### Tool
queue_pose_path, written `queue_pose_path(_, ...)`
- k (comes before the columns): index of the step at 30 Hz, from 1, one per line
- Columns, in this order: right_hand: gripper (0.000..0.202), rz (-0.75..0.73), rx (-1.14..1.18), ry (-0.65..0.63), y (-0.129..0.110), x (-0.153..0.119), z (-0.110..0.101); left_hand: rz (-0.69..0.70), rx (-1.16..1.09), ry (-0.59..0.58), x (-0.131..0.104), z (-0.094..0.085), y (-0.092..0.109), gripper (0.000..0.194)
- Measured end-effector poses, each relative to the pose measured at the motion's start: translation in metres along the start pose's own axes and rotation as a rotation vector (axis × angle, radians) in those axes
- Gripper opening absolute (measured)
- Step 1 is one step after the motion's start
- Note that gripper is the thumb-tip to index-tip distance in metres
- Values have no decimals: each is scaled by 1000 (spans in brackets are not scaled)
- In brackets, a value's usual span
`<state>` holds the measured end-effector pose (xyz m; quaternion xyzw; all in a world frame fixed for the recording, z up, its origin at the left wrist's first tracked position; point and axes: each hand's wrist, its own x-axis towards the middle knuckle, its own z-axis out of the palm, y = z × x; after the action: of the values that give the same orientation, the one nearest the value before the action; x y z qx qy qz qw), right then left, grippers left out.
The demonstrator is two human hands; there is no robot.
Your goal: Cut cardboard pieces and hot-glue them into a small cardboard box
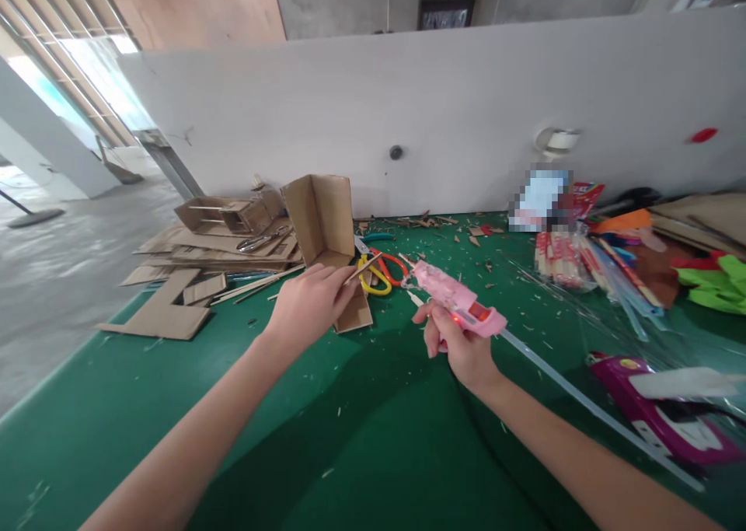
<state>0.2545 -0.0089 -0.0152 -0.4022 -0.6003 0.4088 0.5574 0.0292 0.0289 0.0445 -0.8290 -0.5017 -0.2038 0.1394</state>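
My right hand (460,352) grips a pink hot glue gun (446,286) by its handle, its nozzle pointing up and left. A long clear glue stick (583,399) sticks out of its back end, and an orange light glows on its side. My left hand (308,302) pinches a thin wooden stick (368,267) that slants up toward the right. Behind that hand stands a folded cardboard piece (326,216), partly hidden by the fingers. Yellow-handled scissors (380,288) and a red-handled tool (395,268) lie just beyond the stick.
Stacked cardboard sheets (169,260) and a small cardboard box (224,216) sit at the left. Along the right are bundled wooden sticks (562,263), clear glue sticks (626,282) and a purple device (664,414). Scraps litter the green tabletop (343,438) before a white partition (303,119).
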Motion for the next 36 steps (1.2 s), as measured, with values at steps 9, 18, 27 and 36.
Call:
queue_pose_path(9, 32, -48, -50, -126, -5, -8, 11, 82, 41, -21, 4, 15, 5, 28)
queue_pose_path(18, 33, -51, -64, -139, 5, -7, 10, 69, -13, -1, 5, 24, 2, 27)
queue_pose_path(27, 41, -96, -97, -133, 4, -7, 8, 108, 32, 2, 5, 24, 2, 25)
queue_pose_path(36, 41, -96, -89, -140, 7, -6, 8, 129, 72, 6, 5, 26, -3, 25)
